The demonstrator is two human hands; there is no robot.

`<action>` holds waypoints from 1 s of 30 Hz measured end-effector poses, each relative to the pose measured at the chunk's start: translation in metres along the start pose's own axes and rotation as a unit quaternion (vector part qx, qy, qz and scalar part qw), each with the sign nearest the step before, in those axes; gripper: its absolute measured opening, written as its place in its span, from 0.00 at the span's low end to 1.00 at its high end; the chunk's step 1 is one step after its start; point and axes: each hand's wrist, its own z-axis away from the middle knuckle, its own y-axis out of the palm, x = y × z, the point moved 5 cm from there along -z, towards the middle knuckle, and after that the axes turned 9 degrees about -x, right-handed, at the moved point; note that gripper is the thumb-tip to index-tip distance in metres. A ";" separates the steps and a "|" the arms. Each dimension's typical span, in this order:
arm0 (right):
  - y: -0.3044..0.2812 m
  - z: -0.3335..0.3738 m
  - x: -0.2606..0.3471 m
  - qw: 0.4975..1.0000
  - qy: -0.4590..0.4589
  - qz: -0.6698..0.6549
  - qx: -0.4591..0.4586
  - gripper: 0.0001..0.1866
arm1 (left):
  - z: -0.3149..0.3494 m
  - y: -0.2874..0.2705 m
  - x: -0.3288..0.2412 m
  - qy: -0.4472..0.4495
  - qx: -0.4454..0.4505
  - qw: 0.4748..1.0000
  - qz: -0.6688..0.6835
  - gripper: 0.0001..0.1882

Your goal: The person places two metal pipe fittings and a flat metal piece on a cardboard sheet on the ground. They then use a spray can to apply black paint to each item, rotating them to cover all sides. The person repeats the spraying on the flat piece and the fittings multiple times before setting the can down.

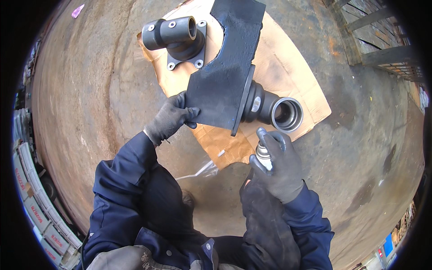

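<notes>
My left hand [168, 119], in a dark work glove, pinches the lower left corner of a flat black sheet [220, 92] with a curved cut-out in its left edge. The sheet stands out over a black flanged pipe fitting [265, 105], hiding much of its flange. The fitting's round open end, bare metal at the rim, faces toward me on the right. Just below that opening, my gloved right hand [283, 168] is closed round a spray can [263, 158], its index finger at the top of the can. Whether the nozzle is pressed is not clear.
A second black fitting [180, 38] with a bolt-hole flange lies at the upper left on flattened brown cardboard [294, 63]. A piece of clear plastic [208, 169] lies by the cardboard's near edge. A slatted frame [382, 56] stands at the upper right on the stained floor.
</notes>
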 end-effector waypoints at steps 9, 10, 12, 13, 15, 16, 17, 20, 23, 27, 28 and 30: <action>0.000 -0.031 0.007 0.995 0.006 0.093 0.033 0.38 | 0.002 0.002 -0.003 0.007 -0.004 1.000 -0.010 0.25; -0.003 -0.041 0.004 0.996 -0.002 0.091 -0.004 0.37 | 0.002 0.003 -0.003 0.005 -0.006 1.000 -0.009 0.25; -0.010 -0.057 -0.004 0.993 -0.008 0.087 -0.074 0.36 | 0.003 0.004 -0.004 0.008 -0.006 1.000 0.004 0.25; -0.012 -0.058 -0.004 0.993 -0.017 0.084 -0.084 0.37 | 0.003 0.003 -0.003 0.004 -0.010 1.000 -0.007 0.25; -0.014 -0.056 -0.005 0.993 -0.011 0.079 -0.089 0.37 | 0.003 0.002 -0.003 0.003 -0.006 1.000 -0.018 0.25; -0.013 -0.051 -0.002 0.994 -0.018 0.079 -0.071 0.37 | 0.002 0.002 -0.003 0.001 0.000 1.000 -0.013 0.24; -0.010 -0.043 0.003 0.996 -0.019 0.079 -0.048 0.37 | 0.002 0.001 -0.002 0.002 0.006 1.000 -0.004 0.24; -0.002 -0.033 0.011 0.996 -0.029 0.086 0.007 0.37 | -0.001 0.000 -0.001 0.007 0.007 1.000 0.008 0.22; -0.003 -0.051 0.006 0.992 -0.057 0.111 -0.015 0.39 | -0.002 0.000 0.001 0.004 0.004 1.000 0.012 0.22; -0.019 -0.103 -0.020 0.980 -0.057 0.152 -0.119 0.38 | 0.000 0.001 -0.001 -0.004 -0.009 1.000 0.010 0.22; -0.022 -0.109 -0.023 0.978 -0.041 0.157 -0.130 0.38 | 0.001 0.001 -0.003 -0.002 -0.004 1.000 0.008 0.22; -0.024 -0.102 -0.019 0.982 -0.028 0.148 -0.117 0.38 | 0.001 0.001 -0.006 0.004 0.005 1.000 0.006 0.22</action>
